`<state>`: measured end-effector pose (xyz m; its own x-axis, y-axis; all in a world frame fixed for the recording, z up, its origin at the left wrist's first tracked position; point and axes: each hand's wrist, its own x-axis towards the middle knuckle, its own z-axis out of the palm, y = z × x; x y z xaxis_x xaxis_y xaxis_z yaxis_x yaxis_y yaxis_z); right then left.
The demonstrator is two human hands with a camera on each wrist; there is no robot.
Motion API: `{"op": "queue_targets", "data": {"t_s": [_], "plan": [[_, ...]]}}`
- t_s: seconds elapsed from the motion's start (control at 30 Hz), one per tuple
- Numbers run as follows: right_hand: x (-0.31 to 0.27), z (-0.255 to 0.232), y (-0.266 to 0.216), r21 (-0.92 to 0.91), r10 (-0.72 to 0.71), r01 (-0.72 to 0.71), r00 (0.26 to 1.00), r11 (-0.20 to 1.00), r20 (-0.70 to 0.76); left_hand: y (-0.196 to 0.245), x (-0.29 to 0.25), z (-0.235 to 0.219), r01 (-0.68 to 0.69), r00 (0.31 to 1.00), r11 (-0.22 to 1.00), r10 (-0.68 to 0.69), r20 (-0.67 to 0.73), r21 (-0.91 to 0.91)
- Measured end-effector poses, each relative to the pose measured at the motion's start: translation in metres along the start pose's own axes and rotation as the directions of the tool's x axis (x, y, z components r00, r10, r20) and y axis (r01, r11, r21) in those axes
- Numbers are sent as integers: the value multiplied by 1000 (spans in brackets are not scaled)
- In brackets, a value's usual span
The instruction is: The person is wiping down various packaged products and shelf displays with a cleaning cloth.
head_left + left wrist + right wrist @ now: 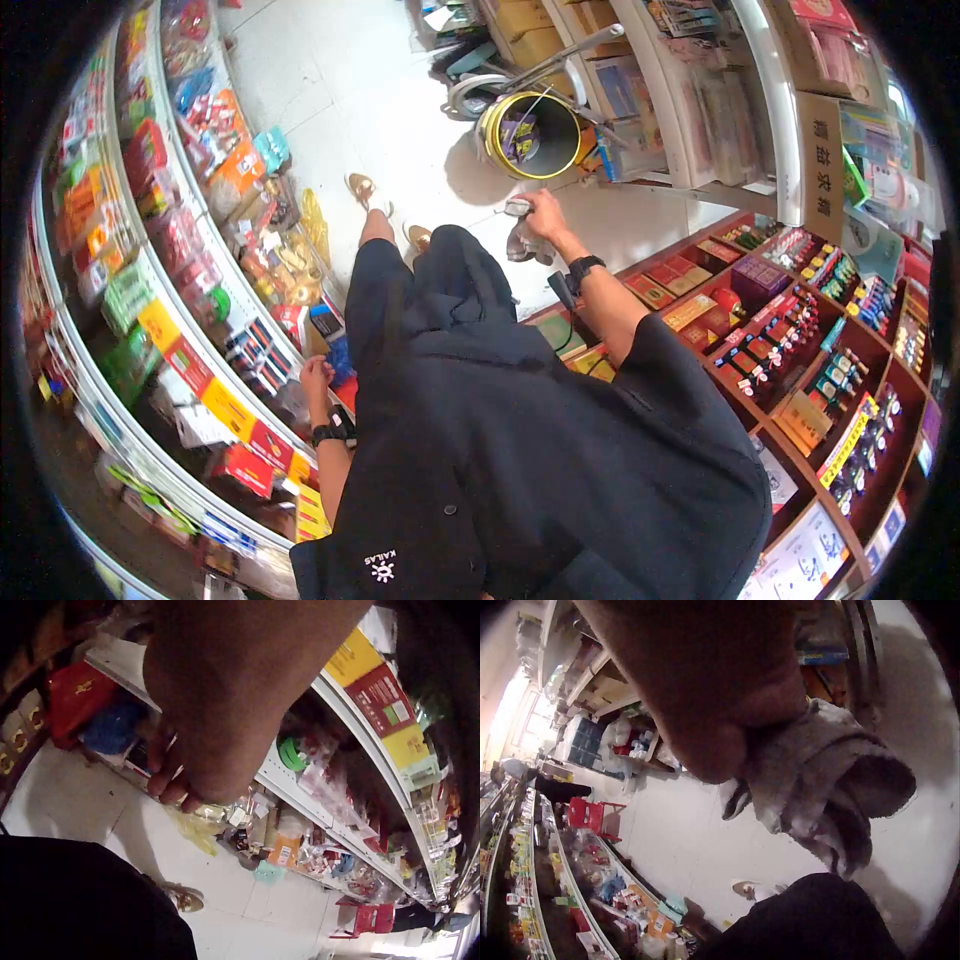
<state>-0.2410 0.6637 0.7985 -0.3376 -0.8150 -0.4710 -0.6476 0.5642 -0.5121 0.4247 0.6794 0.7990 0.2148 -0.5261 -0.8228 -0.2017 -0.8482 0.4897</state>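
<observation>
A crumpled grey cloth [527, 243] hangs from my right hand [546, 214], which grips it above the floor. In the right wrist view the cloth [810, 776] droops in loose folds below the hand, and part of it is hidden behind the palm. My left hand [316, 378] hangs with loosely bent fingers beside the lower shelf on the left, holding nothing. From the left wrist the same hand [217, 742] overlaps small packaged goods and a blue bundle [114, 729]. Just beyond the cloth stands a yellow-rimmed bucket [490, 128] with purple packaging inside.
Shelves of packaged goods [215, 390] run along my left side. On my right is a dark red compartmented display [720, 380] with bottles and boxes. White floor tiles [300, 70] lie between. A red chair [587, 816] and another person [544, 782] are farther down the aisle.
</observation>
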Motion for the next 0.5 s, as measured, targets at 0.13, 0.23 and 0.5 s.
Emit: {"op": "queue_targets", "data": {"t_s": [0.13,0.23,0.5], "plan": [[29,-4,-6,84,64,-68,997,994,48,70,43,2,-10,998,998,6,63,61],[64,-9,-20,94,-34,33,999,995,5,141,95,16,-159,987,965,149,58,211],[87,-68,-74,184,240,-232,970,955,-24,433,216,160,-395,863,884,264,430,250]]}}
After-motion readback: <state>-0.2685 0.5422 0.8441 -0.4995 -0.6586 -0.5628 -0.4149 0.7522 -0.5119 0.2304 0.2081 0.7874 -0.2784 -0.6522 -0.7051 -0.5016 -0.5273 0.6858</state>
